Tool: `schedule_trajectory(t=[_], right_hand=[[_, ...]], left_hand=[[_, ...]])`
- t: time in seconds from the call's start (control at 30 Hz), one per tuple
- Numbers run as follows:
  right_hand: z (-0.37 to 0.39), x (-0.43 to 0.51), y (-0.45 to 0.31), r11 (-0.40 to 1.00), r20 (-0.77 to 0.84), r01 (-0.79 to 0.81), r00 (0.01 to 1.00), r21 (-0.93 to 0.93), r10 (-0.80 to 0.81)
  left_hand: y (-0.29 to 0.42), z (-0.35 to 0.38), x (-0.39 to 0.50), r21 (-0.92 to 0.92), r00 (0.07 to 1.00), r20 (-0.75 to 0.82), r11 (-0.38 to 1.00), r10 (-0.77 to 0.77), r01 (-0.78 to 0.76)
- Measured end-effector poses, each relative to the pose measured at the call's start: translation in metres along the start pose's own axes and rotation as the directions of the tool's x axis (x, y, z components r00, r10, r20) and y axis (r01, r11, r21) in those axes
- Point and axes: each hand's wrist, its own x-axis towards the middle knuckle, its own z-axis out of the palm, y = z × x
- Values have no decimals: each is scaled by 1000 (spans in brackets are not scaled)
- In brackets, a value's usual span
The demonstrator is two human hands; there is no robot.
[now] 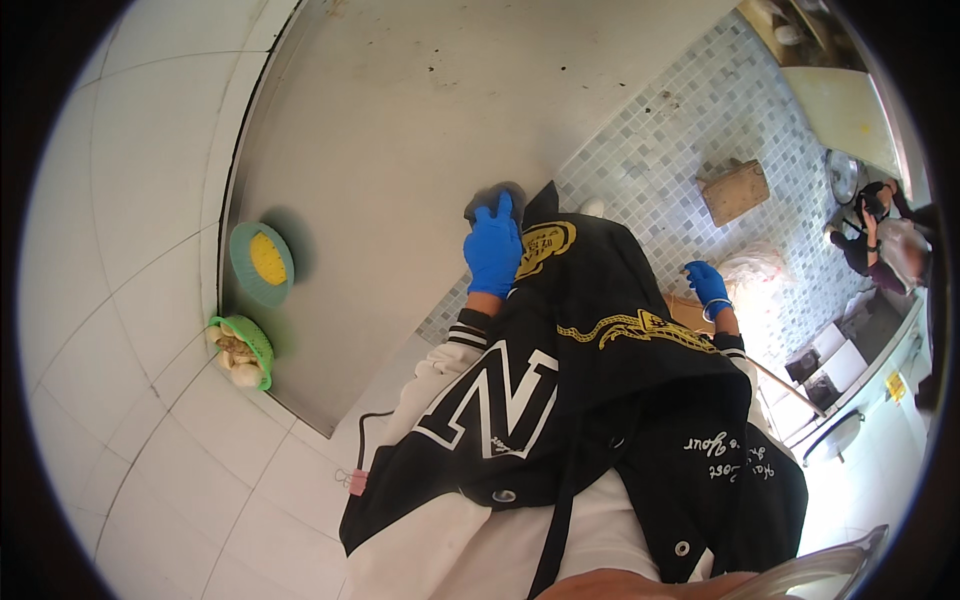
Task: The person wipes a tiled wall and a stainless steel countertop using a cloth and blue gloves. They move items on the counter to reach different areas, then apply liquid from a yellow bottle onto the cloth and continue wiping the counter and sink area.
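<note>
My left hand [493, 251], in a blue glove, presses a dark grey cloth or scouring pad [480, 204] onto the near edge of a smooth metal tabletop [390, 150]. Dark specks lie on the tabletop's far part. Lower and off to the right, my right hand [706, 286], also blue-gloved, is held away from the table beside my black apron [600, 262]. Its fingers are partly bent. A tiny pale thing shows at their tips, too small to identify.
At the table's left edge stand a teal bowl [287, 259] with something yellow inside and a green basket [262, 349] of pale produce. On the tiled floor are a small wooden stool or block [736, 193] and a plastic bag [754, 266]. Another person [874, 240] is at the far right.
</note>
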Motion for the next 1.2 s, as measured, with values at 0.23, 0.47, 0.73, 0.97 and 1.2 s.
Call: schedule_trajectory(t=[0.23, 0.47, 0.73, 0.97, 1.2], right_hand=[[0, 7, -11, 999, -3, -22, 1000, -36, 22], [8, -5, -79, 1000, -39, -30, 999, 10, 30], [76, 77, -197, 964, 140, -25, 990, 266, -13], [142, 167, -266, 782, -133, -34, 980, 622, 148], [165, 205, -255, 686, -398, 108, 873, 720, 280]], left_hand=[[-108, -26, 87, -52, 927, -344, 988, -152, 142], [-216, -109, 241, -24, 856, -406, 940, -319, 340], [-58, -27, 126, 2, 932, -347, 994, 103, -109], [-95, -30, 61, -216, 961, -80, 946, -263, 241], [-311, -96, 163, -230, 750, -494, 898, -439, 374]])
